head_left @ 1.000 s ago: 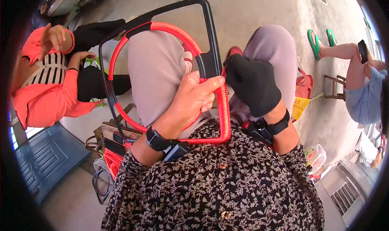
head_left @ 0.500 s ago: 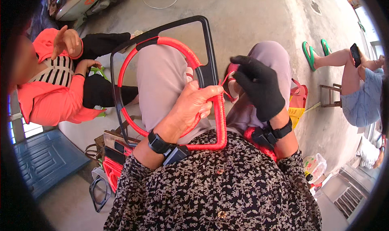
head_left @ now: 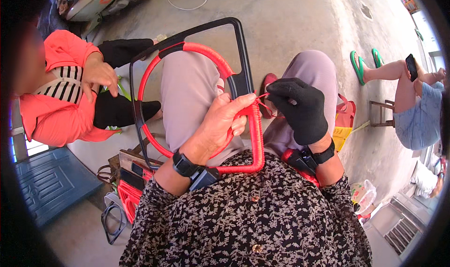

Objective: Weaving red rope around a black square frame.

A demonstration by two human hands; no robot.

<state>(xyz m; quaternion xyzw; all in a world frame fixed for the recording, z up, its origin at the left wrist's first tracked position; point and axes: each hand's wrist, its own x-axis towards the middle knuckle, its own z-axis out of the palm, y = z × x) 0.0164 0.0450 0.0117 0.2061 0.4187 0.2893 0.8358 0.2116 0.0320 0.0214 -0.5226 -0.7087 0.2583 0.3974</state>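
A black rectangular frame [head_left: 244,56] with a round ring inside it rests across my lap. Red cord [head_left: 257,135] is wound tightly round its near right corner and along much of the ring. My left hand [head_left: 224,119], bare, is closed round the frame's right side, with the thumb pressed on the wrapped cord. Just to its right, my right hand [head_left: 300,110] in a black glove pinches a loose strand of red cord [head_left: 263,96] that runs from the frame by my left thumb. Below my right wrist lies more red cord [head_left: 309,177], partly hidden by the wrist device.
A person in a coral jacket [head_left: 61,121] sits at my left. Low beside me are red cord bundles [head_left: 126,194] and another black frame [head_left: 110,225]. On the right stand a red and yellow bag [head_left: 344,117] and a seated person holding a phone [head_left: 411,67].
My right hand has turned and lowered slightly, its fingers now closing on the loose cord. The left hand keeps its hold. The person at my left has lowered a raised hand.
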